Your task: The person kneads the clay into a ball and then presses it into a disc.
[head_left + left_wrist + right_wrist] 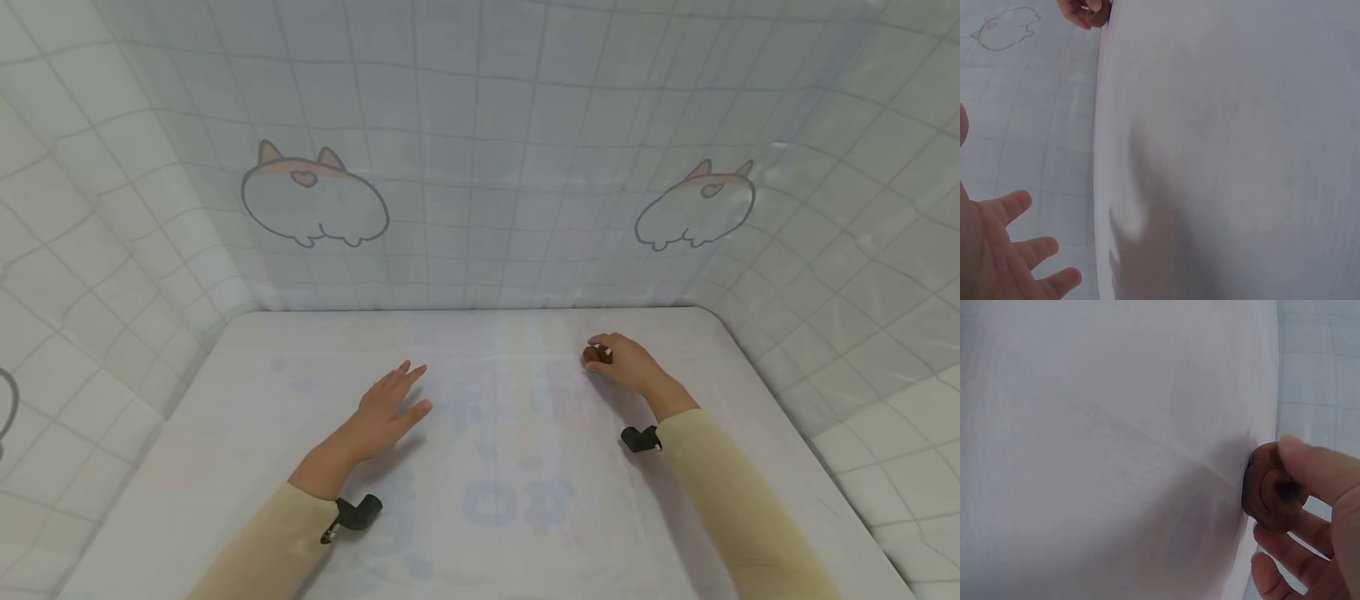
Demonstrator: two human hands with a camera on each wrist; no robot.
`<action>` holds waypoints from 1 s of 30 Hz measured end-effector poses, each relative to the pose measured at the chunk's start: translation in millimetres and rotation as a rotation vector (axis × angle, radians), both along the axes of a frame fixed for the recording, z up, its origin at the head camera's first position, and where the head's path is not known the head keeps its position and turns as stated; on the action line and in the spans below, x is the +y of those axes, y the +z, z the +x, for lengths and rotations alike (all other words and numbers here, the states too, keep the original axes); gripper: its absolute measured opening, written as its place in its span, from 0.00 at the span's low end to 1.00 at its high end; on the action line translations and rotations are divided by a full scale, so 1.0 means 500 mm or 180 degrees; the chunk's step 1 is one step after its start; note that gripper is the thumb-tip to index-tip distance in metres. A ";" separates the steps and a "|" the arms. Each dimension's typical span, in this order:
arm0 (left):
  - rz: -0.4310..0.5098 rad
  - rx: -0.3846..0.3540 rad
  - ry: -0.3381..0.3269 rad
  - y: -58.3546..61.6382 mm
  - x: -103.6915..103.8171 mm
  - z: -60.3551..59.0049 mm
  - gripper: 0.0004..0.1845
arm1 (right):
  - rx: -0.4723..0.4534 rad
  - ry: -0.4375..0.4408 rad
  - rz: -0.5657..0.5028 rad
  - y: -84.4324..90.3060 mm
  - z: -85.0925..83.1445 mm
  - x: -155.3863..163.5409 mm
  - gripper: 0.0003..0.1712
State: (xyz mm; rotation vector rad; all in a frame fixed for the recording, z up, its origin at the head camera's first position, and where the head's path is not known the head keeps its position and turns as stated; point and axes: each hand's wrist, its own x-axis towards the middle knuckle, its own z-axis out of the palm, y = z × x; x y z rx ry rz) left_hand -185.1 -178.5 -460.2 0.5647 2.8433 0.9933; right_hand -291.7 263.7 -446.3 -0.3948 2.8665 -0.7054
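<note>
My right hand rests on the white table at centre right, fingers curled round a small round brown object. In the right wrist view the thumb and fingers pinch that brown object, which touches the tabletop. My left hand lies flat at centre left with straight, spread fingers and holds nothing. Both arms wear pale yellow sleeves with a black wrist camera mount on each.
A white sheet with faint blue print covers the table. A tiled-pattern curtain with cartoon animal drawings closes in the back and both sides. The table's rounded far corners meet the curtain.
</note>
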 end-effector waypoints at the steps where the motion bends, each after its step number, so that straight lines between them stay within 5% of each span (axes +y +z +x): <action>1: 0.0044 -0.0043 -0.0010 -0.001 0.004 0.000 0.36 | 0.0001 -0.0010 -0.0008 0.001 0.001 0.000 0.29; 12: 0.0471 -0.0370 -0.0119 -0.003 0.036 -0.004 0.36 | 0.0133 -0.0041 -0.0077 0.006 0.017 0.000 0.23; 30: 0.1199 -0.0094 -0.0137 0.014 0.111 -0.011 0.32 | 0.0730 0.0083 -0.0665 0.062 0.105 -0.070 0.26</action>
